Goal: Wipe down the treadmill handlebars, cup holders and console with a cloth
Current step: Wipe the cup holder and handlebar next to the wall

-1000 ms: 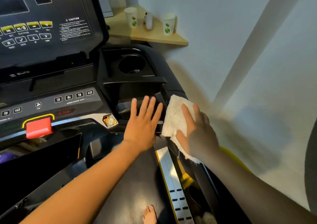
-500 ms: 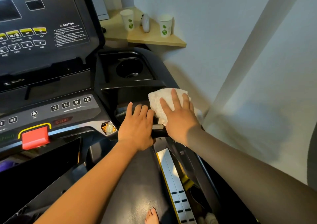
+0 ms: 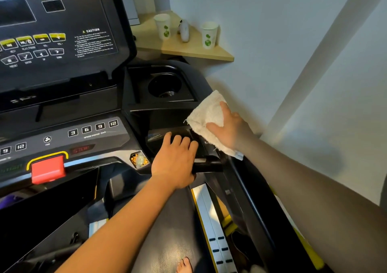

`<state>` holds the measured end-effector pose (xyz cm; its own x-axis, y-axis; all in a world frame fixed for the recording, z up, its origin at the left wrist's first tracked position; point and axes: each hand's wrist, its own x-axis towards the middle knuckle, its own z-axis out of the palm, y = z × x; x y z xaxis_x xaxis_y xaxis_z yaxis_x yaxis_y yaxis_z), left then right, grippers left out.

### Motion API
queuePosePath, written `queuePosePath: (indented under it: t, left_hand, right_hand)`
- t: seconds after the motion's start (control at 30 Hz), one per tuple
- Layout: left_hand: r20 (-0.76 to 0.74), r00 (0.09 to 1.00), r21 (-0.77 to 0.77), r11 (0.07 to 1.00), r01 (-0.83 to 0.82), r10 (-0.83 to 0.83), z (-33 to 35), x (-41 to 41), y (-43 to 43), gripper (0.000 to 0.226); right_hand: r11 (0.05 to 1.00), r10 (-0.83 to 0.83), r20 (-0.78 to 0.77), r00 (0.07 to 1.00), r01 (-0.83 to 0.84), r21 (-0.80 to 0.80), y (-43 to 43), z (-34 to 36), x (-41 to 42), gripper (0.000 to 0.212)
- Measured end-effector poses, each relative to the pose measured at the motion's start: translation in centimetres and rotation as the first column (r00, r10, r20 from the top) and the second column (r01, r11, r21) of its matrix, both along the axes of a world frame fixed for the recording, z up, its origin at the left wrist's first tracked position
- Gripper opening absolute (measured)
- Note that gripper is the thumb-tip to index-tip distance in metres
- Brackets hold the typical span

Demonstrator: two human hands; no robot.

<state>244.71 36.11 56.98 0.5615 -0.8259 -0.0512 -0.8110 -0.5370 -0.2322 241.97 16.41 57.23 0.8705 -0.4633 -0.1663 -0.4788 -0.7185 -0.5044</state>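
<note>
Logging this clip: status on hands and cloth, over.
Right hand flat, pressing cloth on side rail. Left hand grips front handlebar. Nothing blocking cloth.

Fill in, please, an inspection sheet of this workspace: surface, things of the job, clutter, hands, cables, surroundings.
Surface: black console, its displays dark; red stop button on the lower panel; belt below, with a bare foot on it.
Job's things: white cloth on the treadmill's right edge, beside the cup holder, which holds no cup.
Clutter: two paper cups and a small white object on the shelf.
Hands: left hand grips the short handlebar; right hand presses flat on the cloth.
Cables: nothing seen.
Surroundings: wooden shelf in the corner; pale wall.
</note>
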Motion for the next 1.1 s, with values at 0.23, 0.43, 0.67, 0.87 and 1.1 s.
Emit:
queuePosePath:
  t: [0.23, 0.43, 0.67, 0.87, 1.1]
  left_hand:
    - [0.066, 0.997, -0.03, 0.998, 0.053, -0.051, -0.5, 0.2, 0.2, 0.095]
    - [-0.061, 0.998, -0.306, 0.952, -0.005, -0.014, 0.2, -0.1, 0.3, 0.088]
    - [-0.149, 0.985, -0.558, 0.829, -0.013, -0.085, 2.1, 2.4, -4.3, 0.052]
    - [-0.34, 0.939, -0.488, 0.863, -0.132, -0.049, 3.1, 6.2, -13.3, 0.051]
    - [-0.379, 0.924, -0.592, 0.782, -0.198, -0.053, 1.5, 6.0, -14.7, 0.049]
  right_hand:
    - [0.998, -0.027, 0.036, 0.999, 0.025, 0.051, 0.9, 0.1, -2.8, 0.077]
    - [0.974, -0.04, -0.098, 0.994, 0.017, -0.224, 3.0, -0.6, -8.0, 0.075]
    - [0.936, 0.009, -0.023, 1.0, -0.017, -0.351, 4.1, -0.7, -8.2, 0.079]
    - [0.999, -0.037, -0.024, 0.999, 0.038, 0.003, 1.2, -0.4, -3.5, 0.073]
    - [0.883, -0.112, -0.009, 0.994, 0.104, 0.459, -1.4, -0.8, -5.6, 0.067]
